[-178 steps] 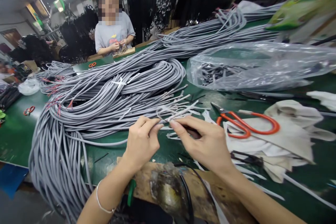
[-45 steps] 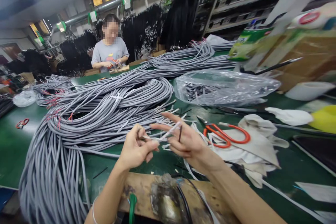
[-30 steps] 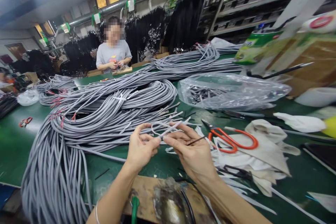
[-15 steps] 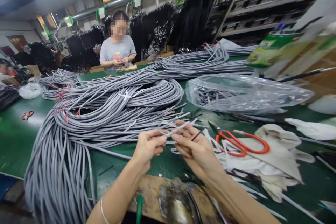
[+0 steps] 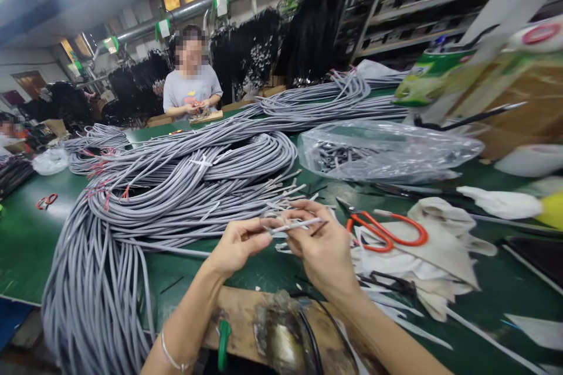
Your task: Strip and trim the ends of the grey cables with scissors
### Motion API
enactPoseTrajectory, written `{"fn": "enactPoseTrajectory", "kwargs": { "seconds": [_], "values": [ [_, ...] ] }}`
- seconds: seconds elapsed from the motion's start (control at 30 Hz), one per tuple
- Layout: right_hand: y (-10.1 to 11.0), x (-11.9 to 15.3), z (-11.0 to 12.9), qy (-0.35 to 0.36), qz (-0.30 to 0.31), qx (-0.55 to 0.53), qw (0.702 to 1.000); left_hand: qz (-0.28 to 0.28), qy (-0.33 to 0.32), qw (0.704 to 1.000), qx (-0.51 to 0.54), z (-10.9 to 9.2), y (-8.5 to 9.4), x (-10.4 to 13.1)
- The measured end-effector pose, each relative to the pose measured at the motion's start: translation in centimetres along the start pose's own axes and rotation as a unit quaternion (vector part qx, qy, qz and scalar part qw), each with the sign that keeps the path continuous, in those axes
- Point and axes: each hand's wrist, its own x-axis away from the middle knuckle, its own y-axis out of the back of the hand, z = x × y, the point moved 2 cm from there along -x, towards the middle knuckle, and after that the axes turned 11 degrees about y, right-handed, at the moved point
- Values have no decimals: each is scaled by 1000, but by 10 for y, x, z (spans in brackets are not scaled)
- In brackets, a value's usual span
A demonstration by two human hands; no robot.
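My left hand (image 5: pixel 241 244) pinches the left part of a thin pale strip or cable end (image 5: pixel 299 225) in front of me. The right part of that piece lies between the fingers of my right hand (image 5: pixel 323 246), whose back faces the camera. Both hands are close together over the green table, just in front of the loose ends of a big bundle of grey cables (image 5: pixel 211 187). Exactly how the pale piece runs between the fingertips is too small and blurred to tell.
Red-handled scissors (image 5: pixel 387 231) lie on pale cloth (image 5: pixel 440 246) at the right. Behind are a clear plastic bag (image 5: pixel 387 152) of small parts and a bottle. A stained wooden board (image 5: pixel 241 310) sits below my hands. A person (image 5: pixel 192 88) works across the table.
The pale piece was a loose loop between my hands; now it looks straighter and points right. My right hand has turned, its back more towards the camera. The view has shifted slightly.
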Motion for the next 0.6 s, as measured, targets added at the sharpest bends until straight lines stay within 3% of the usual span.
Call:
{"fn": "enactPoseTrajectory", "kwargs": {
  "seconds": [0.07,0.23,0.3,0.37,0.43,0.6],
  "values": [
    [-2,-3,-2,-29,32,-14,999,3,8,1000,2,2,2,-1],
    [-1,-3,-3,-1,14,8,1000,-2,14,1000,3,5,3,-4],
    [3,1,0,73,-22,66,995,-18,11,1000,-10,5,3,-5],
    [9,4,4,183,-68,157,968,-33,17,999,-10,6,2,-5],
    [12,4,4,239,-80,203,946,-42,26,999,7,6,2,-5],
    [6,-13,-12,145,33,136,979,1,2,1000,26,1,4,0]
  ]
}}
